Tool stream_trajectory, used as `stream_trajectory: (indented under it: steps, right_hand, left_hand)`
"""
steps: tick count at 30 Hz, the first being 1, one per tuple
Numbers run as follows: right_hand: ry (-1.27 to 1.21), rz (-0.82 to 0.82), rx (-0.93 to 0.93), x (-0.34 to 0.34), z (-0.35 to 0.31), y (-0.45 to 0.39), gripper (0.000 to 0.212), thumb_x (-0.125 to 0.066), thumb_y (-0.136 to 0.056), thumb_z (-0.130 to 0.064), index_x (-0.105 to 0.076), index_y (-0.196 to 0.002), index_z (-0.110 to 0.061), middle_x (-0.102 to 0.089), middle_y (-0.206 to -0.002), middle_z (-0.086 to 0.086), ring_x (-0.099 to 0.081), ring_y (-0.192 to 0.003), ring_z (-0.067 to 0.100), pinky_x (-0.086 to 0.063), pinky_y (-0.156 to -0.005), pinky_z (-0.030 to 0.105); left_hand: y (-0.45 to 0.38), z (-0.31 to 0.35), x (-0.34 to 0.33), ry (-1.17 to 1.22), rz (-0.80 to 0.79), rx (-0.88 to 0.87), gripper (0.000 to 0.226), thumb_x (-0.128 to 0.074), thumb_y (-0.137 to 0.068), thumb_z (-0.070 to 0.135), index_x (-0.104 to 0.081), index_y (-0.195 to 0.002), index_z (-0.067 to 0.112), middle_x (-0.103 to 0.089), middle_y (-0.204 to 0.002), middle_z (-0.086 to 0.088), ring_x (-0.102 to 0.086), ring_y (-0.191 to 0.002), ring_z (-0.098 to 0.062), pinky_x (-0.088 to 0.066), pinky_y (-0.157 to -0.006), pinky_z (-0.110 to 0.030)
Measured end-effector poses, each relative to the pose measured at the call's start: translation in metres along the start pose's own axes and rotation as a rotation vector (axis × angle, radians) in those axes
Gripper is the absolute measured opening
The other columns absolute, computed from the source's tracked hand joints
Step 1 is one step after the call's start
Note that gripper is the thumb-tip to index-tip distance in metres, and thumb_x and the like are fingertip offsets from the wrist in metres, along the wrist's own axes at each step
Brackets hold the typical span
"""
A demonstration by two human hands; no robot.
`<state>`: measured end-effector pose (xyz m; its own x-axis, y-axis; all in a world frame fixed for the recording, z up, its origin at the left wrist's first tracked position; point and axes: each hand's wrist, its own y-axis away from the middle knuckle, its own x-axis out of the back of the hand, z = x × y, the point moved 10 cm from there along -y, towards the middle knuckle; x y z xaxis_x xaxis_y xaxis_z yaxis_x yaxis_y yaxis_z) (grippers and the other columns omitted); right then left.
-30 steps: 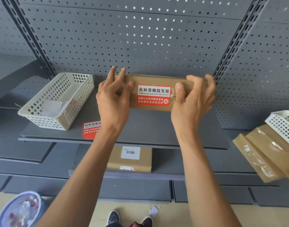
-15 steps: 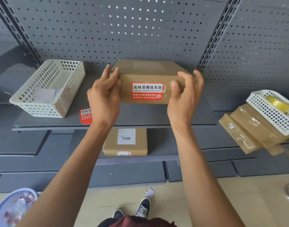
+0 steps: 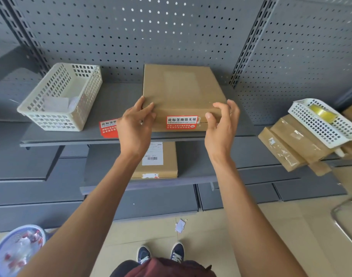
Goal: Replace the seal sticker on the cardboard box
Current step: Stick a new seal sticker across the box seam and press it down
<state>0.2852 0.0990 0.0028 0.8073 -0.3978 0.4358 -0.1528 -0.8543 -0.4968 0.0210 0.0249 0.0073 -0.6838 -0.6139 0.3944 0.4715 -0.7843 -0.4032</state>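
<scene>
A flat brown cardboard box (image 3: pixel 181 86) lies on the grey shelf (image 3: pixel 71 139), its back against the pegboard. A red and white seal sticker (image 3: pixel 181 122) is stuck across the seam on its front face. My left hand (image 3: pixel 134 126) grips the front left corner, fingers on top. At the front right corner my right hand (image 3: pixel 221 128) holds loosely, thumb on the front face and fingers curled over the top edge. A second red and white sticker (image 3: pixel 108 127) lies on the shelf left of the box, partly hidden by my left hand.
A white perforated basket (image 3: pixel 51 120) with paper inside stands at the shelf's left. On the right, another white basket (image 3: pixel 321 126) with a yellow tape roll (image 3: pixel 323 113) rests on stacked boxes (image 3: pixel 291 144). A labelled box (image 3: pixel 161 158) sits one shelf down. A blue bin (image 3: pixel 15 250) stands on the floor.
The box has gone from held up on edge to lying flat on the shelf, pushed back toward the pegboard. Both hands stayed at its front corners, and the right fingers have loosened.
</scene>
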Motion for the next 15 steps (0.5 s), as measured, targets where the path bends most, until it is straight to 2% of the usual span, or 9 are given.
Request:
stream_trajectory:
  steps: [5,11,13,15]
  right_hand:
    - [-0.006,-0.022,0.011,-0.003,0.007,0.003,0.024,-0.066,-0.097,-0.009,-0.062,-0.120,-0.014,-0.038,-0.150,0.013,-0.045,-0.136,0.030,-0.050,-0.099,0.053]
    - [-0.004,-0.046,0.060,0.004,0.006,0.002,0.025,-0.068,-0.097,-0.012,-0.062,-0.120,-0.017,-0.039,-0.148,0.009,-0.045,-0.135,0.027,-0.052,-0.098,0.050]
    - [0.036,-0.110,0.075,0.006,0.003,0.001,0.025,-0.067,-0.096,-0.010,-0.063,-0.120,-0.017,-0.041,-0.147,0.008,-0.045,-0.135,0.025,-0.051,-0.101,0.040]
    - [0.104,-0.155,0.088,0.013,0.002,-0.007,0.024,-0.067,-0.096,-0.010,-0.065,-0.118,-0.016,-0.046,-0.144,0.008,-0.045,-0.134,0.026,-0.040,-0.104,0.026]
  left_hand:
    - [0.003,-0.008,-0.004,0.014,-0.011,0.007,0.028,-0.069,-0.093,0.017,-0.073,-0.121,0.016,-0.060,-0.144,-0.004,-0.059,-0.111,-0.004,-0.050,-0.105,-0.037]
    - [0.002,-0.001,-0.002,-0.073,-0.006,-0.059,0.025,-0.070,-0.093,0.017,-0.075,-0.118,0.018,-0.063,-0.141,-0.003,-0.068,-0.111,-0.019,-0.051,-0.101,-0.029]
    - [0.003,0.002,-0.001,-0.100,-0.016,-0.082,0.024,-0.070,-0.093,0.018,-0.076,-0.116,0.019,-0.064,-0.139,-0.003,-0.066,-0.114,-0.019,-0.046,-0.099,-0.019]
    - [0.000,0.008,-0.001,-0.173,-0.023,-0.146,0.024,-0.070,-0.092,0.017,-0.077,-0.115,0.020,-0.065,-0.138,-0.004,-0.061,-0.125,-0.022,-0.042,-0.102,-0.020]
